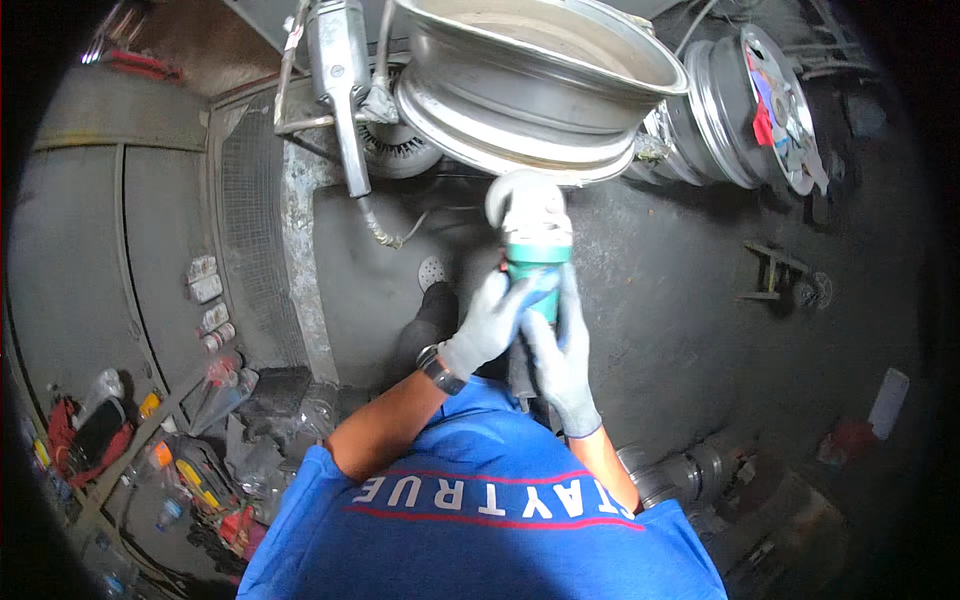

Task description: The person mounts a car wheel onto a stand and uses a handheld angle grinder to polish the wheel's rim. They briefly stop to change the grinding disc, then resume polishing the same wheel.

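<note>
Both gloved hands are closed round a green-and-white grinder (541, 254): the left hand (490, 318) has its fingers clamped on the body from the left, and the right hand (562, 352) has its fingers clamped on it from the right and nearer the person, though blur hides exactly how each finger lies. The grinder is in front of the person's blue shirt (480, 535), above the floor (660, 330), its pale round head pointing away from the person. That head is right by the near lower edge of a large silver wheel rim (530, 125); whether they touch cannot be told. A dark watch (440, 370) is strapped on the left wrist. Left of the rim, a silver power tool (338, 65) hangs handle downward, a cord (378, 230) trailing from its end. To the rim's right, another wheel rim (715, 115) stands on its side, with red and coloured scraps (768, 112) over its face. A white shoe (432, 272) with holes shows on the floor beyond the left hand. A pale, worn ledge (305, 240) runs along the left edge of the floor, with a mesh panel (262, 235) beside it and several cans (214, 318) farther left. Toward the floor's right side is a small metal frame (770, 270). Mixed bags and bottles (200, 480) lie heaped toward the near left corner, and more shiny rims (690, 470) lie near the right elbow.
</note>
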`<state>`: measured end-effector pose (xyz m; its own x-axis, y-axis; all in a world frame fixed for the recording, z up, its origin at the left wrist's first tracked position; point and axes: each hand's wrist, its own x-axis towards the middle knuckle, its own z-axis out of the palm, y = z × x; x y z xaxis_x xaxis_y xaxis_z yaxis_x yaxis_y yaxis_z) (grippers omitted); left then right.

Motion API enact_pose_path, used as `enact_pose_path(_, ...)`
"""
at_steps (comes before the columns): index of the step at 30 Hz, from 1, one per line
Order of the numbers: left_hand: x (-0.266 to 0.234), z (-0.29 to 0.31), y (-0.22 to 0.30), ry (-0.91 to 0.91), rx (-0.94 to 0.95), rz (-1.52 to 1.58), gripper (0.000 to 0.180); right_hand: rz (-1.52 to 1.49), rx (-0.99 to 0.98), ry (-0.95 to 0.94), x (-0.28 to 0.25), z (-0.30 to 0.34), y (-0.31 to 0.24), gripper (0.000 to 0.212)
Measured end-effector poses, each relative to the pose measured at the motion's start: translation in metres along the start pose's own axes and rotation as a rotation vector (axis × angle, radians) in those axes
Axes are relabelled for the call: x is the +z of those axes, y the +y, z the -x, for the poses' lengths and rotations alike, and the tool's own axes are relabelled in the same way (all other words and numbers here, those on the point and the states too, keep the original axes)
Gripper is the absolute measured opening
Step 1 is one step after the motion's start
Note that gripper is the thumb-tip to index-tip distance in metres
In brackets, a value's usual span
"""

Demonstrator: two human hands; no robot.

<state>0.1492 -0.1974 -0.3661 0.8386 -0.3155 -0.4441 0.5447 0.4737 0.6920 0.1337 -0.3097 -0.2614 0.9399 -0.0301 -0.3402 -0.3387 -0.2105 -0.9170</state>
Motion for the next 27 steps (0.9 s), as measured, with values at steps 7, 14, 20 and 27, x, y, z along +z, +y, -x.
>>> enact_pose_path(7,0.022,-0.002,0.01,0.024,-0.066,0.08,0.028,0.011,0.03,-0.046,-0.02,-0.003,0.013,0.08)
enact_pose_path(14,0.061,-0.025,0.011,-0.137,0.027,-0.144,0.034,-0.134,0.001,0.084,-0.05,-0.003,0.022,0.073)
enact_pose_path(20,0.048,-0.009,0.009,-0.009,0.068,-0.178,0.034,-0.07,0.025,-0.049,-0.048,-0.003,0.023,0.075)
enact_pose_path(27,0.06,-0.014,0.019,-0.085,0.104,-0.265,0.035,-0.112,0.034,0.038,-0.05,-0.003,0.019,0.074)
